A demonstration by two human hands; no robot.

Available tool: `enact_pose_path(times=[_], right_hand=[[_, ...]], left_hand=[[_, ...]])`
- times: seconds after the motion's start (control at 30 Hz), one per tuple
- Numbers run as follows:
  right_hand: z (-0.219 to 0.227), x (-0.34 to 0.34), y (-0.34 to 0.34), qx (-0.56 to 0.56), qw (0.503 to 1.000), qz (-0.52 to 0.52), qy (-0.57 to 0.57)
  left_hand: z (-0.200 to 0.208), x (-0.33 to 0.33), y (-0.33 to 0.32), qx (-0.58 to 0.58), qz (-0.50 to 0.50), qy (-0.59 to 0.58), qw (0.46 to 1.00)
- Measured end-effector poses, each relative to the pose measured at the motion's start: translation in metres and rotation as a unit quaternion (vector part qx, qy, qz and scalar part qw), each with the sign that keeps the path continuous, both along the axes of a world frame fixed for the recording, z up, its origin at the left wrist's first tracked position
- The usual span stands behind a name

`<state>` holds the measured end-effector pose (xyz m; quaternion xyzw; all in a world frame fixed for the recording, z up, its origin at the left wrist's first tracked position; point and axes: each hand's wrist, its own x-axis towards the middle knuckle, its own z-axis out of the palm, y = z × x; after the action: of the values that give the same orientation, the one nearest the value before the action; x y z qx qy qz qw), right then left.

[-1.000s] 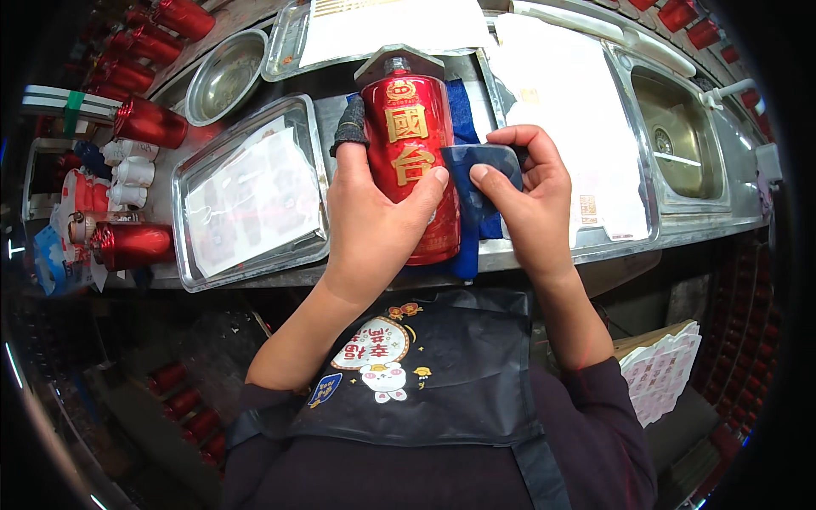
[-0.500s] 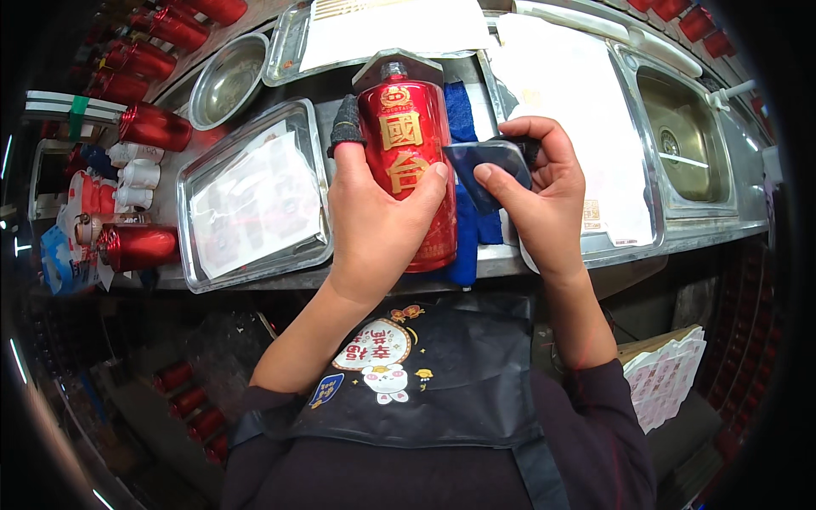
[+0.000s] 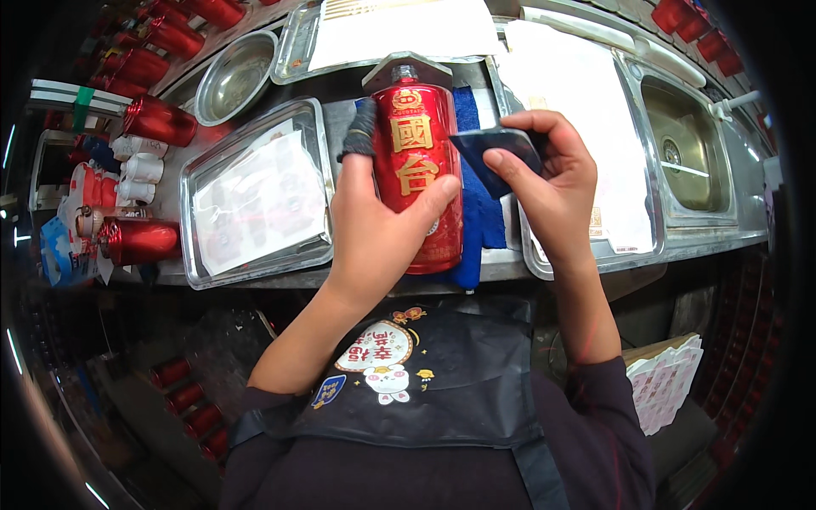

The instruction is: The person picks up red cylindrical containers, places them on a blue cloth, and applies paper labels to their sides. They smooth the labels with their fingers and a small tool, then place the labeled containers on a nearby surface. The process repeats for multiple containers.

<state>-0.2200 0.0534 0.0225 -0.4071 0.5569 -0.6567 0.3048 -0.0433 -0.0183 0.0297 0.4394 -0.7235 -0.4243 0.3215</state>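
A shiny red bottle with gold characters lies on its side, its neck pointing away from me, over a blue cloth. My left hand grips it from the left, thumb across its front and a black finger cot on the forefinger. To the right of the bottle, my right hand pinches a thin, dark, flat scraper between thumb and fingers. The scraper's left corner is close to the bottle's right side; I cannot tell whether they touch. An angular metal rest stands behind the bottle's neck.
On the left is a metal tray with white sheets, a steel bowl behind it. White sheets cover another tray at right, beside a sink. Red bottles stand at the far left. The counter's front edge runs before me.
The whole view has shifted a little. My left thumb has moved slightly on the bottle, showing more of the lower gold character. My right hand keeps the scraper, tilted slightly differently.
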Motion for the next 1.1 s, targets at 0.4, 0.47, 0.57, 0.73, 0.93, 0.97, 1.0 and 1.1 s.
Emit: enact_pose_path(times=[0.4,0.47,0.57,0.73,0.93,0.97,1.0,1.1], right_hand=[[0.001,0.008,0.012,0.037,0.999,0.031,-0.025],[0.0,0.008,0.011,0.041,0.998,0.031,-0.029],[0.001,0.007,0.011,0.047,0.998,0.031,-0.029],[0.0,0.005,0.011,0.056,0.998,0.024,-0.013],[0.001,0.005,0.011,0.059,0.998,0.025,-0.011],[0.002,0.005,0.011,0.063,0.997,0.025,-0.021],[0.002,0.005,0.011,0.062,0.998,0.025,-0.017],[0.004,0.006,0.011,0.065,0.997,0.026,-0.015]], left_hand=[[-0.005,0.04,-0.032,-0.276,-0.159,-0.151,0.936],[-0.006,0.044,-0.034,-0.269,-0.159,-0.147,0.938],[-0.009,0.049,-0.034,-0.259,-0.161,-0.133,0.943],[-0.005,0.044,-0.038,-0.264,-0.179,-0.12,0.94],[-0.005,0.035,-0.056,-0.283,-0.192,-0.124,0.931],[-0.007,0.033,-0.058,-0.28,-0.19,-0.111,0.934],[-0.008,0.03,-0.061,-0.283,-0.191,-0.11,0.933],[-0.014,0.026,-0.07,-0.295,-0.194,-0.1,0.93]])
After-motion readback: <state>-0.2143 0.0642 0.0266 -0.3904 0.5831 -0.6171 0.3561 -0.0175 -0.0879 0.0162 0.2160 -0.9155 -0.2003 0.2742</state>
